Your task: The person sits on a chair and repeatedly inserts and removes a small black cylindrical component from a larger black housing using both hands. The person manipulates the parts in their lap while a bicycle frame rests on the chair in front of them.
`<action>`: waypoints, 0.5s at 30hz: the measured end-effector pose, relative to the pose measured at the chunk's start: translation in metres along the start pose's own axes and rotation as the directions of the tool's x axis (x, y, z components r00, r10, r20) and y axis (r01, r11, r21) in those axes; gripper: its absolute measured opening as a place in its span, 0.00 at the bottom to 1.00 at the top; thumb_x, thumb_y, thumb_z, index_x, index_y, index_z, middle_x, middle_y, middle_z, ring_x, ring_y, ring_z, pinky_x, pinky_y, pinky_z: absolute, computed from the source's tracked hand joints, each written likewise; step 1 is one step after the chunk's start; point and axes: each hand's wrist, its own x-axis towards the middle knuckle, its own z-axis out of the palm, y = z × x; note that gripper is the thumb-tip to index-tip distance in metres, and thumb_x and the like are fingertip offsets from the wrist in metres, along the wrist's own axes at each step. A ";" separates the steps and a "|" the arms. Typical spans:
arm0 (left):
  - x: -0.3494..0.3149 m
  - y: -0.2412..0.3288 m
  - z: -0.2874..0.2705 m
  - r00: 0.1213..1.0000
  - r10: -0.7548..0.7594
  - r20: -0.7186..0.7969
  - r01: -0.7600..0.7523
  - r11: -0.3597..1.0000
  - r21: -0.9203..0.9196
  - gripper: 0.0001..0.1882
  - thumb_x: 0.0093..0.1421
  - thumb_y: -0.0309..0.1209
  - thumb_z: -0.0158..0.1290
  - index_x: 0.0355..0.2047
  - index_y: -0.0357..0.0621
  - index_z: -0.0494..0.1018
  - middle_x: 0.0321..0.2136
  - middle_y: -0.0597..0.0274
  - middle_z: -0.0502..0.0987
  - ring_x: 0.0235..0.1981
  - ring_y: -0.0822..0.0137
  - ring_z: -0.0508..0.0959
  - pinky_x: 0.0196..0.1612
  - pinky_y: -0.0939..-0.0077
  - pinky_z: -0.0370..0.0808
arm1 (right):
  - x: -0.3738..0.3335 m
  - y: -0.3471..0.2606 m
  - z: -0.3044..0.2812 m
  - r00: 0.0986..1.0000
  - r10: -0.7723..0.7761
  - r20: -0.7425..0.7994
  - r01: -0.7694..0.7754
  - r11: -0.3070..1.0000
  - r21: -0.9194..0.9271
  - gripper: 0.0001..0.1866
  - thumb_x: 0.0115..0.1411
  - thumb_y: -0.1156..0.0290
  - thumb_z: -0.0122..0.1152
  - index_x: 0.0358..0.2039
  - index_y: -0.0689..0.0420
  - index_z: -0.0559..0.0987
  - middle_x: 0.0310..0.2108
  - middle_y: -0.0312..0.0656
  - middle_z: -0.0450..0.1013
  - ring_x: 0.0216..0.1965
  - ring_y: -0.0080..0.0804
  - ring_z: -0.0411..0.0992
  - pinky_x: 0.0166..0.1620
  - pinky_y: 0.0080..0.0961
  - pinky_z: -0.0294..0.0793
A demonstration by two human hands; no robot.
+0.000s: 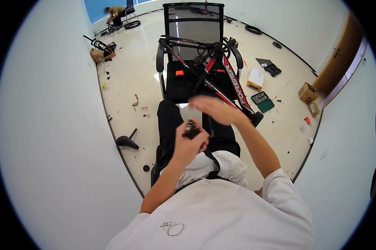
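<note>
White walls [50, 125] are rising on both sides of us, and a glossy cream floor [142, 54] is stretching away between them. We are sitting with both hands above our dark trousers [169, 121]. Our left hand [190, 143] is gripping a small dark part [191, 131] showing a little silver, its fingers wrapping closely round it. Our right hand [215, 109] is hovering just beyond, its fingers pointing straight out and lying close together — it is blurring, so we cannot tell whether it is holding anything.

Just ahead, a mesh-backed black chair [194, 25] is facing us, and a bicycle frame [235, 81] in black, red and white is lying across its seat, one end jutting out near our right forearm. An orange piece [179, 73] is resting on the seat as well.

To our left, a black saddle [128, 142] with its post is lying on the floor. On the right, a green case [266, 105] and a black case [272, 68] are lying spread out, a white-topped box [256, 77] sitting between them. Cardboard boxes [307, 93] are standing near a brown door [342, 48]. Far back on the left, another person [118, 13] is bending low — a tyre [133, 24] is lying close by.
</note>
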 end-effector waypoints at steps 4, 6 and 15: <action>0.018 0.015 -0.037 0.994 -0.021 -0.107 0.013 0.997 -0.074 0.09 0.52 0.18 0.51 0.26 0.44 0.61 0.16 0.61 0.70 0.08 0.73 0.65 0.11 0.79 0.59 | -0.060 0.022 0.067 0.798 -0.020 0.602 -0.435 0.673 0.599 0.37 0.67 0.41 0.28 0.50 0.63 0.74 0.50 0.46 0.72 0.48 0.36 0.72 0.50 0.27 0.69; 0.019 0.009 -0.038 0.980 -0.063 -0.186 0.049 0.996 -0.081 0.09 0.52 0.19 0.51 0.25 0.45 0.63 0.16 0.61 0.70 0.09 0.72 0.65 0.12 0.79 0.60 | -0.066 -0.007 0.065 0.787 -0.140 0.601 -0.385 0.651 0.655 0.41 0.65 0.38 0.27 0.52 0.63 0.72 0.52 0.46 0.71 0.49 0.36 0.72 0.52 0.28 0.68; 0.001 -0.028 0.000 0.979 -0.198 0.056 0.186 0.968 0.167 0.11 0.50 0.17 0.53 0.26 0.43 0.63 0.15 0.62 0.71 0.09 0.73 0.66 0.11 0.80 0.59 | -0.008 -0.020 -0.012 0.980 -0.075 -0.183 0.158 0.853 0.497 0.28 0.67 0.52 0.44 0.56 0.64 0.69 0.56 0.44 0.67 0.59 0.32 0.63 0.62 0.33 0.59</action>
